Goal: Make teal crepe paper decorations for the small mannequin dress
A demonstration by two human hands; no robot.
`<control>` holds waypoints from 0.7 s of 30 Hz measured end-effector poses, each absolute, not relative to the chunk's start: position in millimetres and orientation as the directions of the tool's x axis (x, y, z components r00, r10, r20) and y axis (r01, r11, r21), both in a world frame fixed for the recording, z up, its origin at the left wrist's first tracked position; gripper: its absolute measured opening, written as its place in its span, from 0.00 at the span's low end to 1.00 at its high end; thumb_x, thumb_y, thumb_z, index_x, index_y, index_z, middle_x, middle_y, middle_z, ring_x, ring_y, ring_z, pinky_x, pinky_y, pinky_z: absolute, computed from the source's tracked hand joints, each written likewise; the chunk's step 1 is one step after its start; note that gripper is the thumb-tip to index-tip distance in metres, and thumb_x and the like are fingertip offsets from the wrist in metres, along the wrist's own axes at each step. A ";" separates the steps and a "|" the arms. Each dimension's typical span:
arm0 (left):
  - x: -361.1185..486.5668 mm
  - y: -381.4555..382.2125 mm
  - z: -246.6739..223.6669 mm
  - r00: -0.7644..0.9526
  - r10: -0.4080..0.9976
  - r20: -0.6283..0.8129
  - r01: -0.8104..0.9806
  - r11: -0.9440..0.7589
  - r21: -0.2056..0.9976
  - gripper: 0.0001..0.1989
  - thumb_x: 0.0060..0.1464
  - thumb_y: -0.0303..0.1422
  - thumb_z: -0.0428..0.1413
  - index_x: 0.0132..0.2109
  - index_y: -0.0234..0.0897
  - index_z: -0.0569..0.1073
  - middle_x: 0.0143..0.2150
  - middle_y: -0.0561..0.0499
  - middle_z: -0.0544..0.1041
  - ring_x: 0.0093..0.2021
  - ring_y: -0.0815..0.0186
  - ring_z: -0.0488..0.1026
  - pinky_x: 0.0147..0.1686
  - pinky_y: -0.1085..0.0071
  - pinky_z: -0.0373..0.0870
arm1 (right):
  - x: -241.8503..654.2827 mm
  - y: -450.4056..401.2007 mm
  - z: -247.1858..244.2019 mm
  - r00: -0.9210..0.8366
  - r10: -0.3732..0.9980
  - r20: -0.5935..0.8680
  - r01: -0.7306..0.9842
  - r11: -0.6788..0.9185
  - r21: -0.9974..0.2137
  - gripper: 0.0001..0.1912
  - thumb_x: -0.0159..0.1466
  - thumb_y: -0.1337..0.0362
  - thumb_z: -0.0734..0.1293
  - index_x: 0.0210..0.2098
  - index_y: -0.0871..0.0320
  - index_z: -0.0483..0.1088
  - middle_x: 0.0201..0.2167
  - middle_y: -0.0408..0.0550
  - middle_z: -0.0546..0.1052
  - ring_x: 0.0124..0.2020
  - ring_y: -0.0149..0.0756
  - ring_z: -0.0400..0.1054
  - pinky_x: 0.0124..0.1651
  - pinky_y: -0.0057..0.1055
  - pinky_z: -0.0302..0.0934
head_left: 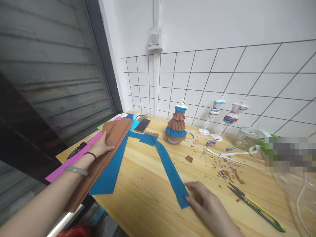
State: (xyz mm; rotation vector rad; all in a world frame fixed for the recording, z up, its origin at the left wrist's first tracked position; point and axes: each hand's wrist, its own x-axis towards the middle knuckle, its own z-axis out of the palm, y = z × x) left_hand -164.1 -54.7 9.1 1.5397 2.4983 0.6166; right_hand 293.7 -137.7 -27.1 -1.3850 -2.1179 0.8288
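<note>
My left hand (101, 146) lies on a folded stack of brown crepe paper (122, 126), thumb spread away from the fingers. Under that stack a wide piece of blue crepe paper (108, 179) sticks out. A long blue crepe paper strip (170, 169) runs across the table toward me, and my right hand (206, 202) holds its near end at the edge, between thumb and fingers. At the back stands a small dress form (176, 126) in a tiered brown and blue paper dress. Short blue pieces (147, 139) and a fringed brown piece (152, 133) lie by the strip's far end.
Yellow-green scissors (259, 207) lie open at the right. Paper scraps (227, 174) are scattered beyond them. Two more dress forms (214, 110) stand near the wall, beside a glass jar (249, 137). A phone (142, 125) and pink paper (58, 169) are at the left.
</note>
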 end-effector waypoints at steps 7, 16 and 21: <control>-168.9 -58.5 6.6 -0.468 0.883 -0.008 0.753 0.403 0.521 0.49 0.33 0.34 0.63 0.61 0.34 0.48 0.53 0.37 0.66 0.47 0.51 0.69 0.39 0.64 0.66 | 295.0 -137.3 -26.3 -0.377 0.924 0.061 0.628 0.303 -0.716 0.12 0.59 0.59 0.61 0.41 0.52 0.67 0.37 0.48 0.75 0.33 0.39 0.69 0.37 0.31 0.62; -164.6 -65.8 26.4 -0.461 0.885 0.070 0.732 0.335 0.593 0.39 0.39 0.32 0.60 0.59 0.36 0.55 0.51 0.42 0.70 0.46 0.56 0.70 0.45 0.64 0.65 | 295.0 -137.9 -25.7 -0.404 0.912 0.070 0.626 0.332 -0.705 0.11 0.59 0.60 0.60 0.41 0.52 0.67 0.39 0.47 0.74 0.36 0.39 0.68 0.39 0.30 0.61; -159.8 -68.7 32.8 -0.501 0.849 0.166 0.802 0.383 0.458 0.46 0.39 0.35 0.60 0.62 0.34 0.44 0.57 0.34 0.61 0.55 0.41 0.57 0.50 0.50 0.55 | 293.2 -140.1 -21.2 -0.417 0.908 0.044 0.643 0.329 -0.691 0.12 0.58 0.62 0.61 0.42 0.52 0.66 0.38 0.47 0.73 0.30 0.36 0.67 0.36 0.31 0.61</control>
